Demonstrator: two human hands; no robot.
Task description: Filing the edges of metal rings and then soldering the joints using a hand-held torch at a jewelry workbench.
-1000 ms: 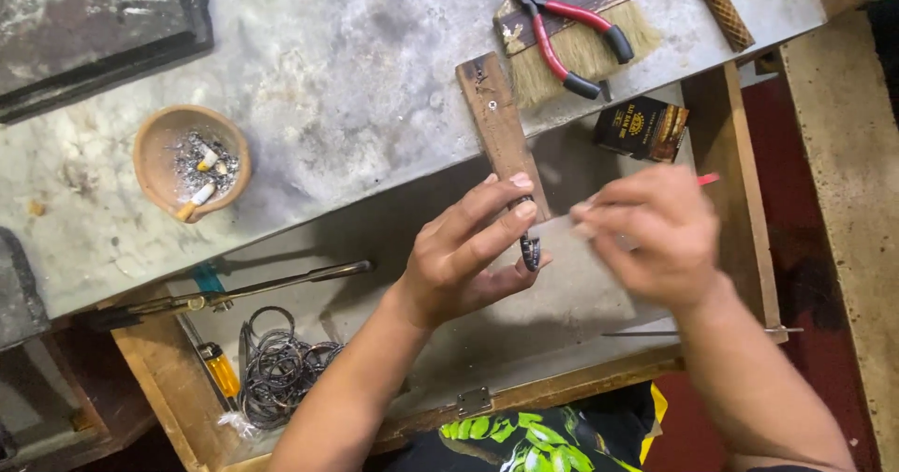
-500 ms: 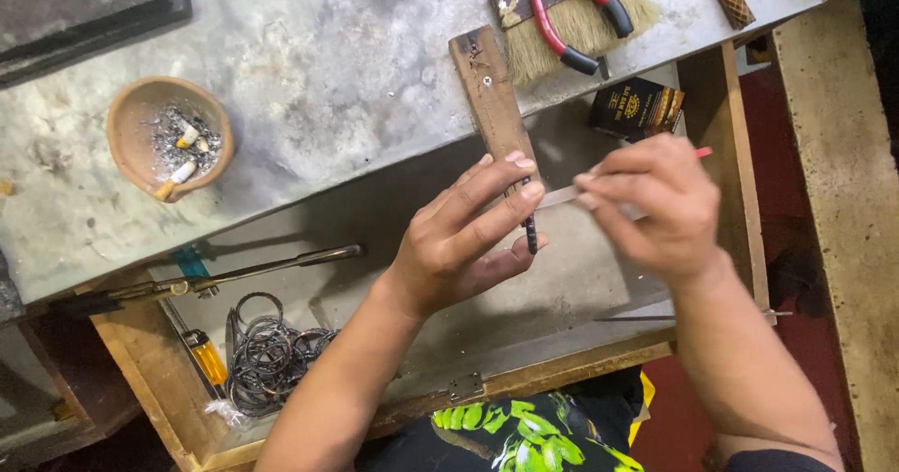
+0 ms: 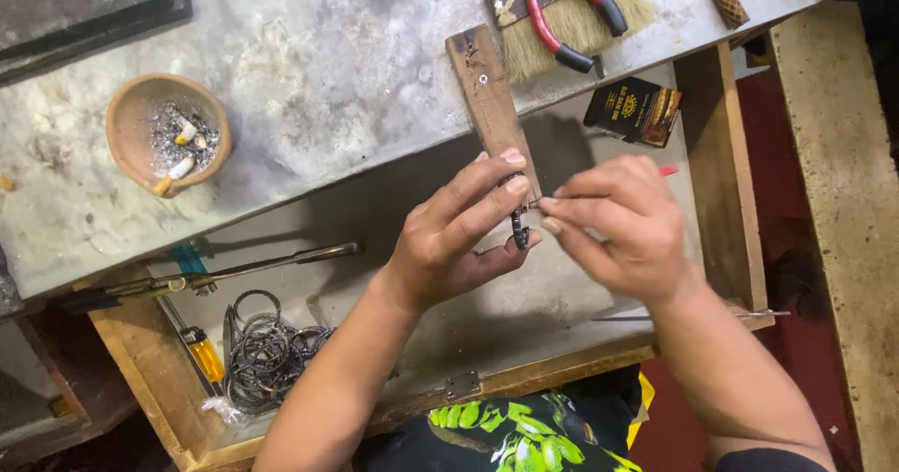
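Your left hand (image 3: 449,243) reaches in from the lower left, forearm angled up toward the middle, palm turned rightward. Its fingers stretch out long and the thumb folds up beneath them, pinching a small dark ring-like piece (image 3: 519,228) that hangs just below the fingertips. Your right hand (image 3: 623,224) comes in from the lower right, wrist bent, knuckles up, fingers curled shut around a thin tool (image 3: 667,170) whose red end pokes out behind the knuckles; its tip meets the dark piece where both hands come together. The piece sits in the air over the open wooden drawer (image 3: 721,182), right at the lower end of the wooden peg (image 3: 487,97) that juts off the grey bench (image 3: 318,69).

On the bench lie a clay bowl (image 3: 126,130) of ash, a brush (image 3: 581,27) and red-handled pliers (image 3: 562,4) across it. In the drawer sit a dark small box (image 3: 634,110), a coil of wire rings (image 3: 267,350) and long tongs (image 3: 215,273).
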